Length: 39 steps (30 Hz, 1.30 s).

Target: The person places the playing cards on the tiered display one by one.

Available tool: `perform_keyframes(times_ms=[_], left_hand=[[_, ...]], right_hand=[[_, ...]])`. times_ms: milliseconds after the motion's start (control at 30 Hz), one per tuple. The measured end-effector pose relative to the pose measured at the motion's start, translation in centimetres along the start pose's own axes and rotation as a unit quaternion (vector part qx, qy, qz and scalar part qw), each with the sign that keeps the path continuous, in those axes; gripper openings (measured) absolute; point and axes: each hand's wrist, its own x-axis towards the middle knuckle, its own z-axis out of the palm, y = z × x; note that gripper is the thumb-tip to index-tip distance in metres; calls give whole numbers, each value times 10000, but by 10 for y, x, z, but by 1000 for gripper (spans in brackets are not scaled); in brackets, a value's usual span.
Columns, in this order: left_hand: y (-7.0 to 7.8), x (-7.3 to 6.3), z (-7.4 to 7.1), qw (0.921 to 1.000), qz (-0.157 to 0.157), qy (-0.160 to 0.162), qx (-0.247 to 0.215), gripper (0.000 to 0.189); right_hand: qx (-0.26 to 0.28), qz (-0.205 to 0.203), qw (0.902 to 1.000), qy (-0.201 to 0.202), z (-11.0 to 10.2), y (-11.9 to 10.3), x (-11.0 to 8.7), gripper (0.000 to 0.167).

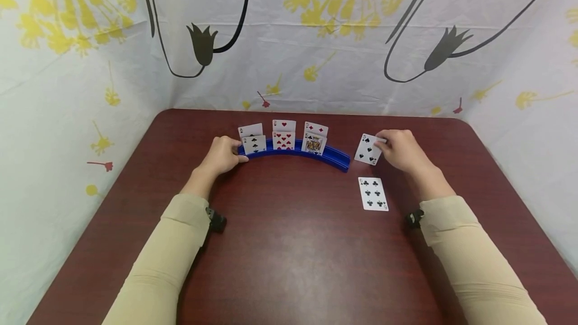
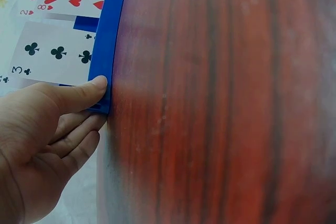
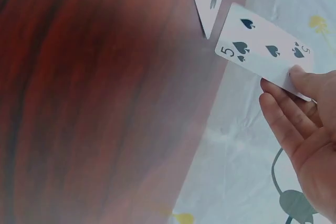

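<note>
A curved blue card holder (image 1: 336,157) stands on the table with several playing cards upright in two rows. At its left end, my left hand (image 1: 222,155) grips the rail, the thumb on the front edge in the left wrist view. Closest to that hand is the three of clubs (image 2: 58,52), with an ace (image 1: 251,129) behind it. Off the holder's right end, my right hand (image 1: 402,150) pinches the five of spades (image 3: 265,51) by one edge between thumb and fingers, its face showing. Face up on the table below lies the six of clubs (image 1: 373,194).
Mid-holder, the eight of hearts (image 1: 284,141) stands before the two of hearts (image 1: 284,124). Farther right, a king (image 1: 313,144) fronts the five of diamonds (image 1: 316,128). The dark red wooden table (image 1: 289,245) meets a patterned white cloth (image 1: 289,74) behind it.
</note>
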Motion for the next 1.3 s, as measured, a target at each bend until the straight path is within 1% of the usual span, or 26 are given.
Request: perform_keyframes(times_ms=[300, 567, 767, 967, 1300], left_hand=[[-2, 0, 1, 10000, 39, 15, 45, 56], [0, 0, 0, 10000, 4, -8, 13, 56], [0, 0, -1, 10000, 49, -37, 25, 56], [-1, 0, 1, 10000, 54, 1, 38, 55], [0, 0, 1, 10000, 34, 9, 54, 55]], right_hand=[[-94, -122, 9992, 359, -5, -5, 4, 11], [0, -181, 9982, 566, -11, -14, 11, 11], [106, -175, 9977, 646, -11, -19, 14, 10], [219, -296, 9968, 704, -12, -27, 18, 10], [311, -454, 9949, 840, -6, -33, 23, 10]])
